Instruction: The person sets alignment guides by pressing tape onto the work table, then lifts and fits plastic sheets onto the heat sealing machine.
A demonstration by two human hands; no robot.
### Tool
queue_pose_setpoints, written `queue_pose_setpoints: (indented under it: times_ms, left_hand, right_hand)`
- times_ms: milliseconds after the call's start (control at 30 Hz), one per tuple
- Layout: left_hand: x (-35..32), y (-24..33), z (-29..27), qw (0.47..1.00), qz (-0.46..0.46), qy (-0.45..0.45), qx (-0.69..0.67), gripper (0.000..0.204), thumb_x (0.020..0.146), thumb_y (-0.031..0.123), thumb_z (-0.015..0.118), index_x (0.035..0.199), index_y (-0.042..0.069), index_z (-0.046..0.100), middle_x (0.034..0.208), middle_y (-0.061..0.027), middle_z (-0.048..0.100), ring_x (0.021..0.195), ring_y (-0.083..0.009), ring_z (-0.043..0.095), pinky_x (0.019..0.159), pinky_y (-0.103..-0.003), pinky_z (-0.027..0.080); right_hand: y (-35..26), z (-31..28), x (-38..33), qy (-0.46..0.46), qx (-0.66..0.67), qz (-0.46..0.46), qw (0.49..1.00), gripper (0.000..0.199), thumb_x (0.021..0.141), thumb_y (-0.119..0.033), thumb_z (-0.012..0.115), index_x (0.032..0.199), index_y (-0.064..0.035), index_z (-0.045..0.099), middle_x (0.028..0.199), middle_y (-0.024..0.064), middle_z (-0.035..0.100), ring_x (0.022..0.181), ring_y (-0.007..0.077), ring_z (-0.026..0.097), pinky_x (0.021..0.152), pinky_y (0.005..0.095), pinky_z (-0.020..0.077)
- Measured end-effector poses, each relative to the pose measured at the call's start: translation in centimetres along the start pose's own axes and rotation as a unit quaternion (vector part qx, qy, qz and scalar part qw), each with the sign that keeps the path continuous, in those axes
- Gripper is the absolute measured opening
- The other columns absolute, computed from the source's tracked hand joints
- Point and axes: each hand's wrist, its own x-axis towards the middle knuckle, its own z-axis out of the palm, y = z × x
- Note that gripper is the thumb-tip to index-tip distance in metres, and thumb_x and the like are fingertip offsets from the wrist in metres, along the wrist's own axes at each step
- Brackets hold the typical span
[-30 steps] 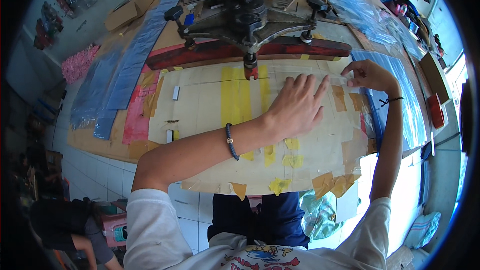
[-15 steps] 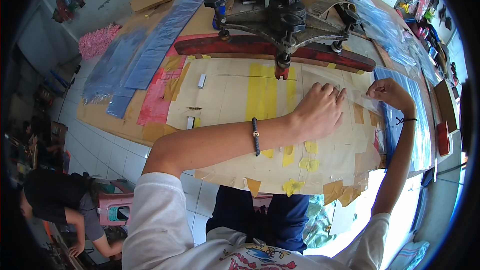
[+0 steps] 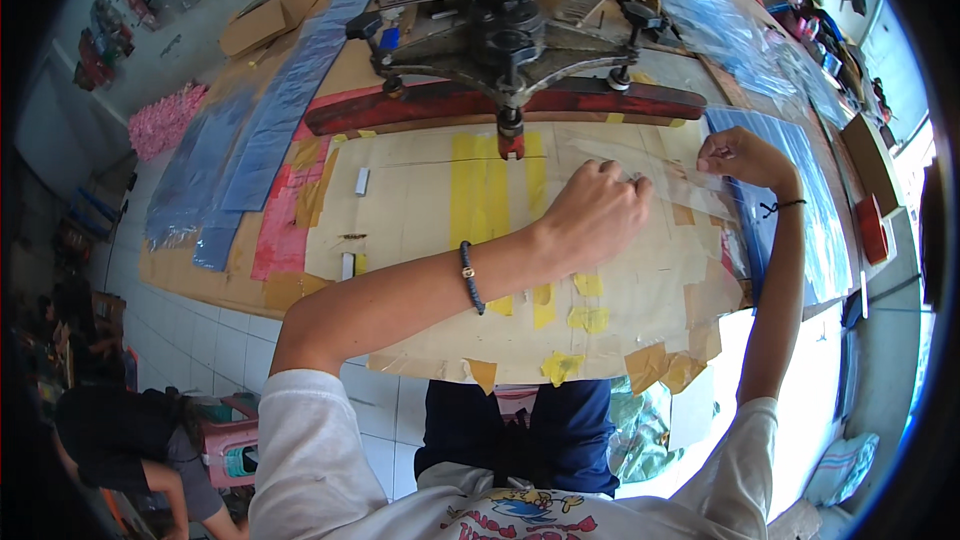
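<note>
A thin clear plastic sheet (image 3: 682,180) stretches between my hands, just above the cream-coloured board. My left hand (image 3: 598,212) reaches across from the left, its fingers curled closed at the sheet's left part; its fingertips are partly hidden. Farther right, my right hand (image 3: 742,157) pinches the sheet's right end between thumb and fingers. Beneath them lies the board (image 3: 410,190), patched with yellow and brown tape. A press head (image 3: 510,50) with a long dark red bar (image 3: 430,106) hangs over the board's far edge, beyond my hands.
Blue plastic sheets (image 3: 790,190) lie right of the board, with more blue sheets (image 3: 290,100) at the left. Two small white blocks, one a white block (image 3: 362,182), sit on the board's left side. A cardboard box (image 3: 270,15) stands far left. Another person (image 3: 125,450) bends at lower left.
The view has shifted, so the table and press appear farther left. Both hands stay near the plastic sheet, which now shows more plainly between them.
</note>
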Motion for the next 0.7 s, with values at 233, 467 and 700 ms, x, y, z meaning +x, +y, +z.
queue_pose_setpoints:
  times_ms: [233,467,700]
  left_hand:
    - [0.7,0.0,-0.5,1.000,0.012,0.006,0.002,0.013,0.080,0.010,0.066,0.092,0.005,0.064,0.065,-0.0064,0.069,0.069,-0.0224,0.071,0.054,-0.033,0.054]
    - [0.4,0.2,-1.3,1.000,-0.013,0.010,-0.005,0.018,0.076,0.007,0.066,0.094,0.007,0.065,0.072,-0.0049,0.071,0.068,-0.0214,0.070,0.057,-0.034,0.055]
    - [2.2,0.5,-9.9,0.961,-0.009,0.253,-0.113,0.013,0.082,0.006,0.067,0.095,0.009,0.065,0.078,-0.0053,0.067,0.067,-0.0243,0.068,0.059,-0.037,0.053]
  right_hand:
    - [1.0,0.1,0.0,-0.023,0.030,-0.022,0.999,0.023,0.093,-0.027,0.072,0.104,-0.0071,0.076,0.094,0.0026,0.074,0.088,0.0131,0.066,0.085,0.0305,0.0514]
    - [1.8,0.4,0.5,0.006,0.026,-0.012,1.000,0.025,0.094,-0.030,0.072,0.093,-0.0052,0.073,0.081,0.0001,0.069,0.077,0.0083,0.059,0.073,0.0281,0.0481]
    - [4.5,0.4,1.3,0.077,0.033,-0.024,0.996,0.044,0.093,-0.038,0.072,0.067,-0.0052,0.058,0.060,-0.0058,0.041,0.061,0.0052,0.038,0.054,0.0311,0.0321]
